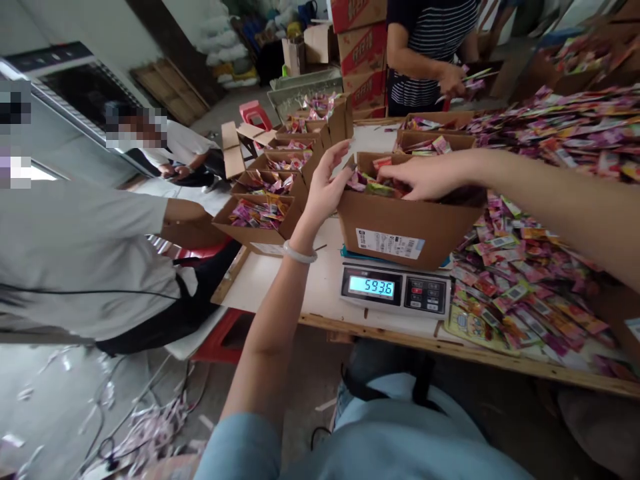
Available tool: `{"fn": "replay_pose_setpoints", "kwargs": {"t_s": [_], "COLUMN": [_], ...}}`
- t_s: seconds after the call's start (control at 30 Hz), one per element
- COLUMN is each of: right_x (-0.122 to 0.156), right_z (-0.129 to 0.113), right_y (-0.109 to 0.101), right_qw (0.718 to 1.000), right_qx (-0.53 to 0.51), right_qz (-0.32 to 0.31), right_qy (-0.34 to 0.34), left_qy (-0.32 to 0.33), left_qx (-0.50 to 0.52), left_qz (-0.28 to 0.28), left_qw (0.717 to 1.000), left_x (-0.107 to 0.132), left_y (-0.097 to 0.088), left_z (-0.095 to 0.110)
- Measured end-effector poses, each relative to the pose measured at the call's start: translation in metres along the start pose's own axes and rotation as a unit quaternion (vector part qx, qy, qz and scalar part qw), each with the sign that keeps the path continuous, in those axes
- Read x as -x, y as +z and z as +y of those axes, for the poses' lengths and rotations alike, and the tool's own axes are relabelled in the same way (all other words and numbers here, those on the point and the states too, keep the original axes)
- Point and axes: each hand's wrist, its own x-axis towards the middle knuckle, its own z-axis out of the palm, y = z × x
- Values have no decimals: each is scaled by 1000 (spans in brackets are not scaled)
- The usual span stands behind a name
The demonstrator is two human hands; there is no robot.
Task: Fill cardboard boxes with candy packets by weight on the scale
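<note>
An open cardboard box (400, 223) with a printed white label sits on a digital scale (397, 290) whose blue display is lit. Inside it lie small colourful packets (373, 185), mostly pink, purple and green. My left hand (327, 183) is at the box's left rim, fingers apart and thumb near the packets. From the right, my right hand (425, 177) reaches over the rim into the box. Its fingers are stretched out onto the packets, and the fingertips are partly hidden; I see nothing clearly gripped.
A large pile of similar packets (530, 267) covers the table's right side. Filled cardboard boxes (257, 217) stand in a row at left. A seated person (85, 247) is close on the left; another person (433, 60) works across the table (280, 283). Someone sits farther back.
</note>
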Motion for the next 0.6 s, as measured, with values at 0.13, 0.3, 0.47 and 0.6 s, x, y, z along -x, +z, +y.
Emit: {"fn": "replay_pose_setpoints", "kwargs": {"t_s": [0.13,0.3,0.47,0.6], "right_x": [-38,-66,-65,-61], "right_z": [-29,-39,-29,-8], "right_y": [-20,-52,-69,-90], "right_qw": [989,979,983,956], "right_qx": [-27,-45,-141,-268], "right_qz": [-129,-155,-37,78], "right_qy": [-69,-124,-113,-92], "left_qy": [-12,-7,-3,1], "left_qx": [3,0,2,-4], "left_qz": [5,44,63,56], "left_qw": [1000,999,998,998], "left_x": [3,-1,-3,-3], "left_y": [2,3,3,2], "left_z": [10,22,24,25]}}
